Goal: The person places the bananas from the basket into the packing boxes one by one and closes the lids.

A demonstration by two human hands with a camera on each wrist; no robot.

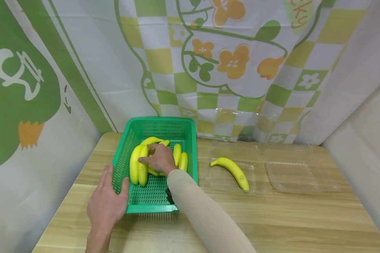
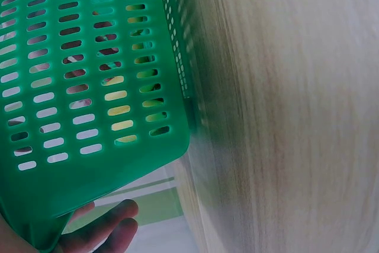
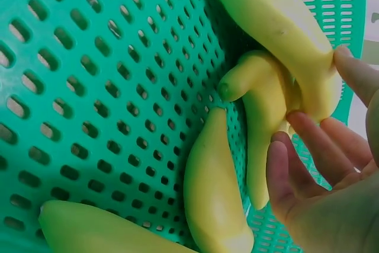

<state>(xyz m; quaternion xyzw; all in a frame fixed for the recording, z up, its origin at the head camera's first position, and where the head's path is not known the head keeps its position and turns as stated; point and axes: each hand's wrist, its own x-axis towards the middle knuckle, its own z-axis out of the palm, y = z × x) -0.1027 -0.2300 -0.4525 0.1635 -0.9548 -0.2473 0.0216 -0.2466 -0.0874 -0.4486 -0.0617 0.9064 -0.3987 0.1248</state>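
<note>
A green plastic basket (image 1: 152,208) holds several yellow bananas. At its left side my left hand (image 1: 107,202) grips the rim, with the thumb on the inner side and the fingers outside; those fingers (image 2: 109,226) show below the rim in the left wrist view. Inside the basket, my right hand (image 1: 160,160) pinches a banana (image 3: 284,25) near one end between thumb and fingers. Beside that one lie another curved banana (image 3: 260,108) and a separate banana (image 3: 214,188). A single banana (image 1: 232,170) rests to the right, outside the basket, in a clear plastic tray (image 1: 216,181).
Another clear plastic container (image 1: 292,174) stands farther right on the wooden table (image 1: 272,221). A patterned curtain (image 1: 206,95) hangs behind the table, and white walls close in both sides. Something black (image 1: 169,196) shows at the basket's front, partly hidden by the right sleeve.
</note>
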